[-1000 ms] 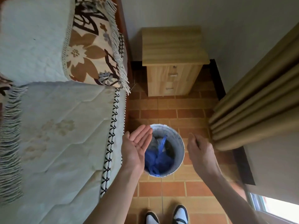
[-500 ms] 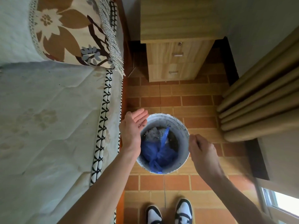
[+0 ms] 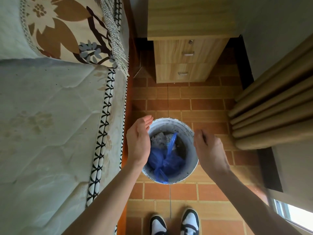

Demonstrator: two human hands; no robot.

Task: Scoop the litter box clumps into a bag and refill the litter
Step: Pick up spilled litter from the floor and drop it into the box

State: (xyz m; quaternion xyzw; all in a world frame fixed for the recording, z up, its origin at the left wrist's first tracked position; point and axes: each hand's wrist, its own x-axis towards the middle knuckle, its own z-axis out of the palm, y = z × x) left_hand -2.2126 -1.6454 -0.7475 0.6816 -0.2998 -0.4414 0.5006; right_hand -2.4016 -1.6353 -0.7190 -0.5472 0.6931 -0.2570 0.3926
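A round white bucket (image 3: 187,133) stands on the tiled floor in front of my feet. A tied blue plastic bag (image 3: 165,160) lies inside it on top of some grey, crumpled rubbish. My left hand (image 3: 138,143) hovers over the bucket's left rim, fingers straight, palm turned toward the bucket, holding nothing. My right hand (image 3: 209,150) hangs over the right rim with its back to the camera. Its fingers curl loosely downward and I see nothing in them. No litter box or scoop is in view.
A bed with a quilted mattress (image 3: 50,133) and a flowered blanket (image 3: 64,31) fills the left side. A wooden nightstand (image 3: 184,65) stands beyond the bucket. Tan curtains (image 3: 274,116) hang at the right. My shoes (image 3: 158,224) are just below the bucket.
The view has tilted down, so the bucket sits more centrally. Both hands stay at its rim, and the left hand has turned more edge-on beside the left rim.
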